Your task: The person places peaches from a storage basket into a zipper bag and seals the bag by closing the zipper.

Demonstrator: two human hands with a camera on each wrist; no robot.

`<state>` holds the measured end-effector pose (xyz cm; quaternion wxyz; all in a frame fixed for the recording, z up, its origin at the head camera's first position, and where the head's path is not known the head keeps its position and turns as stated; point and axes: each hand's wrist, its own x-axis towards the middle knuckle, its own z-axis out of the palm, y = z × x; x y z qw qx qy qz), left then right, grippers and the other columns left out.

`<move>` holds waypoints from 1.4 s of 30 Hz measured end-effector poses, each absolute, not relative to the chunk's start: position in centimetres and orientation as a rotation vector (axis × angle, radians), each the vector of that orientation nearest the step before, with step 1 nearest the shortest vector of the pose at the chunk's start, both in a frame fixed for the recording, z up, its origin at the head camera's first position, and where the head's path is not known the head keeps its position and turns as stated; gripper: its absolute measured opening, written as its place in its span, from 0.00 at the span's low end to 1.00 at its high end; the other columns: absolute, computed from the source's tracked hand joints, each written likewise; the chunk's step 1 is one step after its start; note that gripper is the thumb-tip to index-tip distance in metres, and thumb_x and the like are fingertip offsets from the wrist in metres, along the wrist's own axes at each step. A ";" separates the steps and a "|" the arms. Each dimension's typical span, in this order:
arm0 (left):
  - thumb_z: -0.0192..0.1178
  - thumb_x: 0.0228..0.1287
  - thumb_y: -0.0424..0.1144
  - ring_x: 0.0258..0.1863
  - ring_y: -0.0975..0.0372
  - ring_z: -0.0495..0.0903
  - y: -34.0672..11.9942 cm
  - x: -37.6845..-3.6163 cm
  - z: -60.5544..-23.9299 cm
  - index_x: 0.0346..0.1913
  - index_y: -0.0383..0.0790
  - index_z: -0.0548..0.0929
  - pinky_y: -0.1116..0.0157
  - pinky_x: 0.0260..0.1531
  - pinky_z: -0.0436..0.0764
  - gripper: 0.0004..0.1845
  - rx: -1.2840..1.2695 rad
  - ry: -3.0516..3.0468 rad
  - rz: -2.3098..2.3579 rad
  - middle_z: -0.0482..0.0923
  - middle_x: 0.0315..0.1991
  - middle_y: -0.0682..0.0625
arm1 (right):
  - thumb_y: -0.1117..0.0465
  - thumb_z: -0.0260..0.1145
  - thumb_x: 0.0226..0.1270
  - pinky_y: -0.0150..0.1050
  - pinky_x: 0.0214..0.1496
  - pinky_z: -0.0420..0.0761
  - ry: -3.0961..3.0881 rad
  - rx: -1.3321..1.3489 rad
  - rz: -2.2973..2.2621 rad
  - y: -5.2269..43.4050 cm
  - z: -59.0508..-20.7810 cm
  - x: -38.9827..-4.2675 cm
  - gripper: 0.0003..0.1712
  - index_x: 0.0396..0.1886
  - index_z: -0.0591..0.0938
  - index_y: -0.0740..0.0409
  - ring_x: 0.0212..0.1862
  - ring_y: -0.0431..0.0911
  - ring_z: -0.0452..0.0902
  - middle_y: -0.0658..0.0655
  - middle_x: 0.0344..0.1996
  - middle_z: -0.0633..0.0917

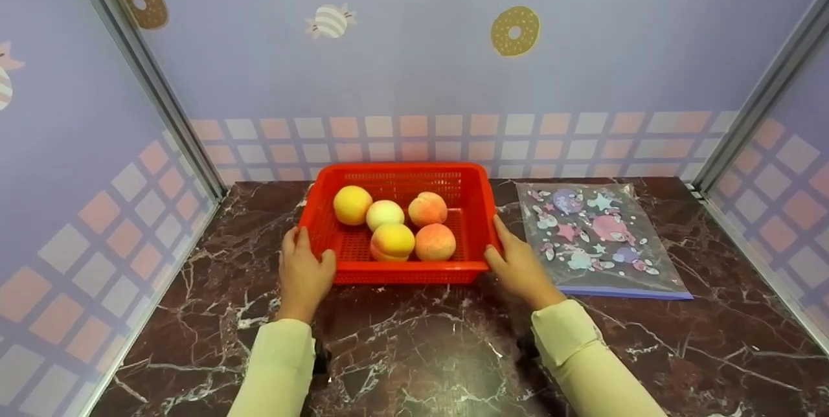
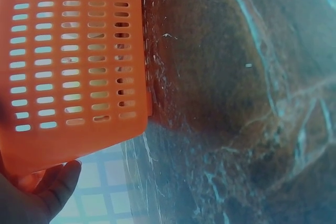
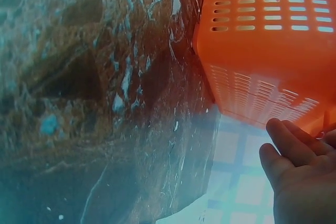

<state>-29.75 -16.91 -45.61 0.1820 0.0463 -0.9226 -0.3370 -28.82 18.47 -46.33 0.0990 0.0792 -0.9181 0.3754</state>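
Note:
A red plastic basket (image 1: 401,276) with slotted sides stands on the marbled table. Several peaches (image 1: 435,242) lie inside it, some yellow, some flushed pink, one paler. My left hand (image 1: 304,272) grips the basket's left side near the front corner, thumb at the rim. At the opposite side, my right hand (image 1: 520,268) holds the right rim, its thumb by the front corner. From the right wrist camera, the fingers (image 3: 294,148) curl under the basket's edge; the left wrist view shows fingers (image 2: 62,184) at the rim too.
Right of the basket lies a clear zip bag (image 1: 592,236) with cartoon prints and a blue slider edge (image 1: 625,292). Patterned panels (image 1: 414,80) enclose the table (image 1: 414,352) at the back and both sides, joined by metal corner posts (image 1: 152,80).

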 end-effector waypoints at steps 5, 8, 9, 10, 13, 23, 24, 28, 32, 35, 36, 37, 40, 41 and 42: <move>0.53 0.62 0.40 0.67 0.38 0.61 -16.8 -29.7 -45.5 0.71 0.27 0.60 0.44 0.67 0.62 0.36 0.132 -2.613 -0.948 0.54 0.72 0.33 | 0.57 0.54 0.68 0.54 0.64 0.72 -2.707 0.212 1.116 18.5 -46.4 -28.7 0.38 0.76 0.55 0.57 0.56 0.56 0.77 0.66 0.66 0.73; 0.52 0.63 0.41 0.67 0.38 0.61 -16.7 -29.7 -45.4 0.71 0.27 0.60 0.44 0.67 0.62 0.36 0.130 -2.618 -0.950 0.54 0.72 0.34 | 0.57 0.54 0.68 0.54 0.63 0.73 -2.688 0.207 1.116 18.6 -46.5 -28.6 0.38 0.76 0.56 0.58 0.56 0.56 0.77 0.67 0.65 0.73; 0.52 0.63 0.41 0.67 0.38 0.61 -16.6 -29.7 -45.4 0.71 0.27 0.60 0.44 0.67 0.63 0.36 0.129 -2.619 -0.951 0.54 0.72 0.34 | 0.57 0.54 0.68 0.54 0.63 0.72 -2.680 0.207 1.119 18.6 -46.5 -28.5 0.38 0.76 0.56 0.59 0.56 0.56 0.77 0.67 0.65 0.73; 0.52 0.63 0.41 0.67 0.38 0.60 -16.6 -29.7 -45.3 0.71 0.27 0.60 0.44 0.67 0.63 0.36 0.128 -2.620 -0.953 0.54 0.72 0.34 | 0.58 0.54 0.67 0.54 0.64 0.72 -2.673 0.208 1.124 18.7 -46.5 -28.5 0.38 0.76 0.56 0.59 0.56 0.56 0.77 0.67 0.65 0.73; 0.51 0.62 0.42 0.68 0.39 0.60 -16.4 -29.8 -45.3 0.71 0.28 0.60 0.44 0.67 0.63 0.36 0.127 -2.627 -0.959 0.54 0.72 0.35 | 0.58 0.54 0.67 0.54 0.64 0.72 -2.666 0.203 1.145 18.9 -46.5 -28.5 0.38 0.76 0.56 0.58 0.55 0.56 0.77 0.67 0.65 0.73; 0.51 0.61 0.42 0.66 0.39 0.62 -15.6 -29.6 -45.5 0.70 0.27 0.62 0.45 0.66 0.64 0.36 0.124 -2.609 -0.943 0.56 0.71 0.34 | 0.58 0.53 0.66 0.55 0.64 0.71 -2.675 0.204 1.144 19.7 -46.7 -28.5 0.38 0.76 0.56 0.58 0.58 0.57 0.75 0.67 0.66 0.72; 0.51 0.61 0.42 0.66 0.39 0.62 -15.5 -29.6 -45.6 0.70 0.27 0.63 0.45 0.66 0.64 0.36 0.124 -2.605 -0.945 0.57 0.71 0.34 | 0.58 0.53 0.66 0.55 0.64 0.71 -2.676 0.210 1.137 19.8 -46.7 -28.5 0.38 0.76 0.56 0.58 0.58 0.57 0.75 0.68 0.66 0.72; 0.52 0.60 0.41 0.66 0.39 0.62 -15.3 -29.6 -45.7 0.70 0.26 0.63 0.45 0.66 0.64 0.36 0.122 -2.597 -0.951 0.57 0.71 0.34 | 0.58 0.53 0.67 0.55 0.63 0.72 -2.690 0.206 1.145 20.0 -46.6 -28.4 0.38 0.76 0.55 0.58 0.54 0.56 0.76 0.68 0.65 0.72; 0.52 0.60 0.41 0.66 0.39 0.62 -15.0 -29.6 -45.8 0.70 0.26 0.63 0.44 0.66 0.64 0.36 0.121 -2.595 -0.949 0.56 0.71 0.34 | 0.57 0.53 0.68 0.54 0.64 0.72 -2.714 0.190 1.154 20.3 -46.4 -28.3 0.39 0.77 0.55 0.56 0.54 0.55 0.75 0.67 0.66 0.71; 0.51 0.60 0.42 0.66 0.39 0.62 -14.9 -29.5 -45.8 0.70 0.27 0.62 0.44 0.66 0.63 0.36 0.124 -2.604 -0.951 0.55 0.71 0.34 | 0.57 0.53 0.68 0.54 0.65 0.70 -2.727 0.190 1.151 20.5 -46.4 -28.3 0.39 0.77 0.54 0.55 0.55 0.55 0.75 0.66 0.67 0.70; 0.51 0.61 0.42 0.66 0.39 0.61 -14.9 -29.4 -45.8 0.70 0.27 0.62 0.44 0.66 0.63 0.36 0.125 -2.606 -0.952 0.55 0.72 0.34 | 0.57 0.52 0.68 0.54 0.66 0.70 -2.730 0.191 1.148 20.6 -46.4 -28.3 0.39 0.77 0.54 0.55 0.56 0.55 0.75 0.66 0.67 0.70; 0.51 0.61 0.42 0.67 0.38 0.61 -14.8 -29.4 -45.8 0.71 0.27 0.62 0.44 0.66 0.63 0.36 0.125 -2.608 -0.952 0.55 0.72 0.34 | 0.57 0.52 0.68 0.54 0.66 0.70 -2.732 0.190 1.145 20.6 -46.4 -28.3 0.39 0.77 0.54 0.54 0.55 0.54 0.75 0.66 0.67 0.71; 0.51 0.61 0.42 0.67 0.38 0.61 -14.8 -29.3 -45.8 0.71 0.27 0.62 0.44 0.66 0.63 0.36 0.123 -2.609 -0.950 0.54 0.72 0.34 | 0.57 0.53 0.68 0.54 0.66 0.70 -2.725 0.194 1.153 20.7 -46.5 -28.3 0.39 0.77 0.54 0.54 0.54 0.54 0.75 0.66 0.67 0.71; 0.51 0.61 0.42 0.67 0.38 0.61 -14.7 -29.3 -45.8 0.71 0.27 0.62 0.43 0.66 0.63 0.36 0.123 -2.610 -0.950 0.54 0.72 0.34 | 0.57 0.53 0.68 0.54 0.66 0.70 -2.725 0.193 1.153 20.7 -46.5 -28.2 0.39 0.77 0.54 0.53 0.54 0.54 0.75 0.65 0.67 0.71; 0.51 0.61 0.42 0.67 0.38 0.61 -14.7 -29.3 -45.8 0.71 0.27 0.62 0.43 0.66 0.63 0.36 0.120 -2.609 -0.950 0.54 0.72 0.34 | 0.57 0.53 0.68 0.54 0.66 0.70 -2.725 0.191 1.155 20.7 -46.5 -28.2 0.39 0.77 0.54 0.53 0.54 0.54 0.75 0.65 0.67 0.71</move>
